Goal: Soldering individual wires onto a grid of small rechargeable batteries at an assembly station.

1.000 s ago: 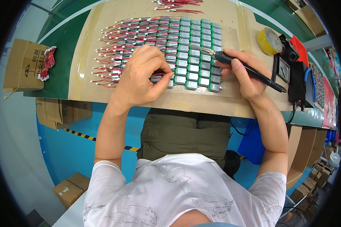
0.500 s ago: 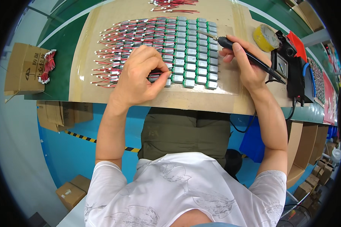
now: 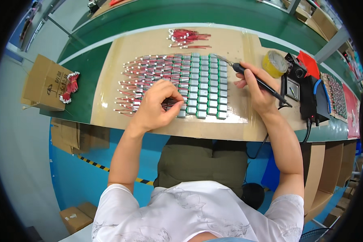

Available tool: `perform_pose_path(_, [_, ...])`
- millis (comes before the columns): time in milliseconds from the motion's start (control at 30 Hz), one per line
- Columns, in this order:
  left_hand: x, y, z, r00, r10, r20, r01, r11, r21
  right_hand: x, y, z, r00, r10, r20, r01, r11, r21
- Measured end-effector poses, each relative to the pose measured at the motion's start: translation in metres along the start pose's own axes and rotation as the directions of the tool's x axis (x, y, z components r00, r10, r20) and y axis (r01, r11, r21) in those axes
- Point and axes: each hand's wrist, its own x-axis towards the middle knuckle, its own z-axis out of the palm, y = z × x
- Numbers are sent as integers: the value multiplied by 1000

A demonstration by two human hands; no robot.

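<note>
Small silver-grey blocks with green edges, perhaps battery cells, lie in tight rows on the cardboard-covered bench. Red and black wires with white plugs spread from the left rows. Over the near rows, my left hand is closed in a pinch at a block's edge; a thin dark-and-red wire shows between thumb and fingers. My right hand grips a black-handled soldering iron, pen-like. Its metal tip points left over the far right end of the rows, away from the left hand.
A pile of red wires lies beyond the rows. At left stands a cardboard box with a wire bundle against it. On the right are a yellow tape roll, a small tray and a black soldering station.
The whole view has shifted, so the bench sits lower in the picture. My left hand stays pinched at the near rows; the iron's tip is nearer the rows' far edge.
</note>
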Motion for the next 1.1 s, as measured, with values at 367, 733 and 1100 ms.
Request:
perform_pose_path(367, [59, -12, -24, 945, -323, -43, 319, 944, -81, 1, -5, -6, 999, 15, 40, -15, 1000, 1])
perform_pose_path(733, [137, -117, -22, 931, -348, 112, 232, 799, 554, 1, -8, -8, 997, 74, 19, -74, 997, 18])
perform_pose_path(1100, [161, -118, -28, 884, -332, 329, 32, 745, 666, 3, -11, -10, 998, 26, 56, -25, 1000, -19])
